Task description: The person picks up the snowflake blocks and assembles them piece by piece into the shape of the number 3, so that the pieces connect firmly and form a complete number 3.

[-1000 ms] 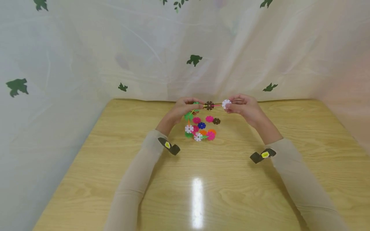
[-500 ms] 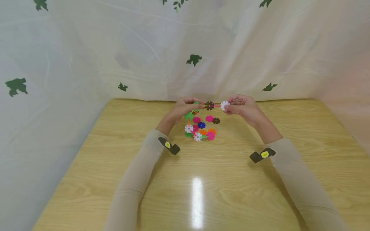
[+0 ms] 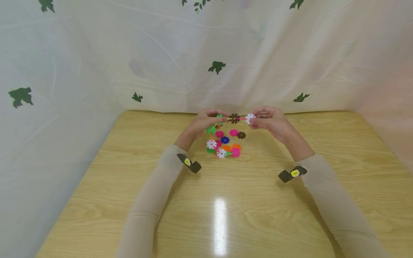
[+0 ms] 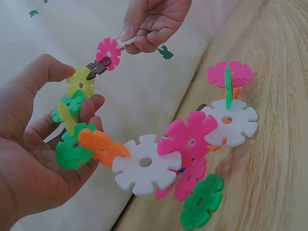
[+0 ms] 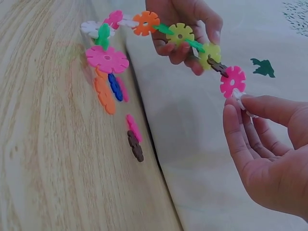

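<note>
A chain of slotted, flower-shaped plastic discs hangs between my hands. My left hand (image 3: 204, 123) pinches it at a yellow disc (image 4: 80, 83), with green discs lying against the fingers. From there the chain runs to a brown disc (image 3: 234, 118) and a pink disc (image 5: 233, 82). My right hand (image 3: 272, 122) pinches a white disc (image 3: 250, 119) whose edge meets the pink one; fingertips partly cover it. The chain's other end passes an orange disc (image 4: 103, 147) and a white disc (image 4: 146, 163), curving down toward the tabletop.
Loose discs lie on the wooden table (image 3: 258, 215) below the chain, among them a blue disc (image 3: 224, 140), a brown disc (image 3: 241, 135) and an orange disc (image 5: 104, 96). A pale curtain (image 3: 161, 53) with green leaf shapes hangs behind the table's far edge.
My right hand and its white disc have shifted slightly left, closer to the brown disc. The left hand keeps nearly the same place, and the loose discs have not moved.
</note>
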`<state>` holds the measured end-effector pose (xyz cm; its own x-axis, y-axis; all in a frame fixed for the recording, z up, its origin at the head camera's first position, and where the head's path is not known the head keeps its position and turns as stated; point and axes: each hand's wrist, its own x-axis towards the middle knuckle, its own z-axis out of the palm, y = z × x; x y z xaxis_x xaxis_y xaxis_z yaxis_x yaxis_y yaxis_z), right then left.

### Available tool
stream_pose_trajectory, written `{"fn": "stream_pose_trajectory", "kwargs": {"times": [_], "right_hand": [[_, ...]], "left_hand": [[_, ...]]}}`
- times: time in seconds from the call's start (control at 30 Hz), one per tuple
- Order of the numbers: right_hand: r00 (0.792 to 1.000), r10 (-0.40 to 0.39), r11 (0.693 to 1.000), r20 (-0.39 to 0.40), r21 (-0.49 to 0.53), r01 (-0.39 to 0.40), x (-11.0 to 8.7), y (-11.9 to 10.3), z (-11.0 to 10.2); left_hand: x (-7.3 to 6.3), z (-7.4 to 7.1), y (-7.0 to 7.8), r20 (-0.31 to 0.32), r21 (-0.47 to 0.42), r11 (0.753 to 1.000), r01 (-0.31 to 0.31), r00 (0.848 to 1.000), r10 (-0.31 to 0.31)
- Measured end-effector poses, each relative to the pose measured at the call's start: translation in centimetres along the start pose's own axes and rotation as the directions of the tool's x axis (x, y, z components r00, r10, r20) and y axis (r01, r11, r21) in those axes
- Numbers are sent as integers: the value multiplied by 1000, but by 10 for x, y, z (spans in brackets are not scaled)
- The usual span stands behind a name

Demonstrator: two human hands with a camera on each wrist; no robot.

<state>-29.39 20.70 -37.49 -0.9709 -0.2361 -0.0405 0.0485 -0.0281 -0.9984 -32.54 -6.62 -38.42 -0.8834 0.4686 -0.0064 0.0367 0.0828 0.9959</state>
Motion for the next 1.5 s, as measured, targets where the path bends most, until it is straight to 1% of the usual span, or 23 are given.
{"fn": "stream_pose_trajectory", "kwargs": {"times": [0.2, 0.3, 0.4, 0.53, 0.6, 0.77, 0.93, 1.1, 1.23, 1.5], "right_hand": [[1000, -14, 1000, 0, 27, 14, -1, 2, 3], [1000, -18, 999, 1, 37, 18, -2, 3, 6], [1000, -22, 999, 4, 48, 22, -2, 5, 8], [999, -33, 999, -1, 36, 33, -2, 7, 12], [999, -50, 999, -3, 13, 50, -2, 8, 14], [993, -114, 993, 29, -12, 114, -3, 9, 18], [985, -168, 986, 41, -9, 168, -2, 11, 20], [978, -202, 979, 44, 19, 202, -2, 12, 21], [973, -231, 973, 27, 19, 231, -2, 11, 22], [949, -314, 949, -1, 30, 314, -4, 11, 23]], "left_hand": [[2, 1, -3, 41, 17, 999, -43, 998, 42], [2, 4, -3, 56, 32, 998, -53, 997, 51], [1, 6, -3, 52, 48, 997, -62, 997, 60], [1, 8, -3, 43, 77, 993, -87, 996, 84], [1, 8, -3, 46, 92, 991, -97, 995, 93], [0, 10, 0, 58, 134, 986, -104, 994, 97], [-1, 11, 0, 57, 169, 980, -106, 994, 98], [-1, 11, 2, 47, 153, 983, -98, 995, 92], [-1, 13, 4, 30, 133, 987, -86, 996, 83], [-1, 18, 6, 2, 88, 994, -70, 998, 70]]}}
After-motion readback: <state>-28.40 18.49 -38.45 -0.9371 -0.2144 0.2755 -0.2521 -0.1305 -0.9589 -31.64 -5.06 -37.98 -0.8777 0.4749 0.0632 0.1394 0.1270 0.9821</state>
